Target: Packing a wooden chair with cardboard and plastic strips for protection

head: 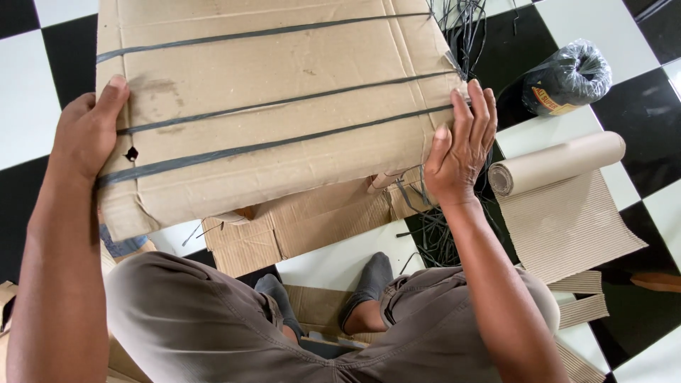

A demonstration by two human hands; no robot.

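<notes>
A: What do the two hands hold?

B: A flat cardboard package (269, 106), wide and brown, bound with several dark plastic straps (284, 145) that run across it from left to right. The left hand (89, 131) grips its left edge, thumb on top and fingers hidden underneath. The right hand (464, 142) clasps its right edge, fingers spread over the top near where the straps wrap around.

A: Where is the package?

B: Lifted above the person's lap and tilted, over a floor (567, 128) of black and white tiles. The person sits with knees bent, in brown shorts (213, 326) and grey socks (372, 276).

A: Any containers, and what is in them?

B: The package is closed, so I cannot tell what it contains. Far right, a dark plastic bag (567, 74) lies on the floor; its contents are hidden too.

A: What else lies around?

B: Under the package, flattened cardboard pieces (298, 227) rest on the floor. To the right, a roll of corrugated brown paper (560, 167) lies partly unrolled toward the near side, with cut strips (582, 298) of it nearby. Loose dark straps (433, 234) are piled just beside the right wrist, and more lie at the far edge.
</notes>
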